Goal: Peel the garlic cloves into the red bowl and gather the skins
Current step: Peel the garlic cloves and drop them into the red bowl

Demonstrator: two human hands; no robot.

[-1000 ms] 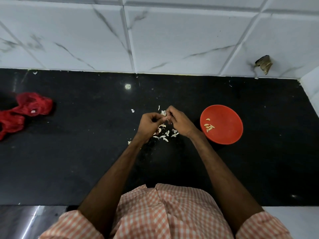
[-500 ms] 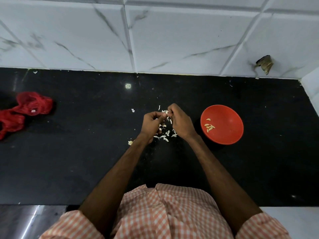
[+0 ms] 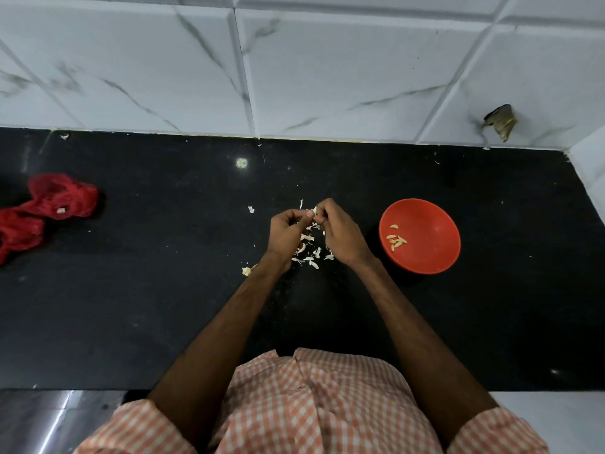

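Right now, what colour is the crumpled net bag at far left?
Red: the crumpled net bag, head view.

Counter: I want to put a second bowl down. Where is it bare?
Mostly bare: the stretch between the red net and the left hand; the counter strip between the red bowl and the near edge. Crowded: skins under both hands, the right hand close to the bowl.

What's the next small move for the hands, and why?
Probably strip the remaining skin off the garlic clove pinched between the left hand and right hand, dropping it onto the skins below; the clove looks whitish, unlike the peeled cloves in the red bowl.
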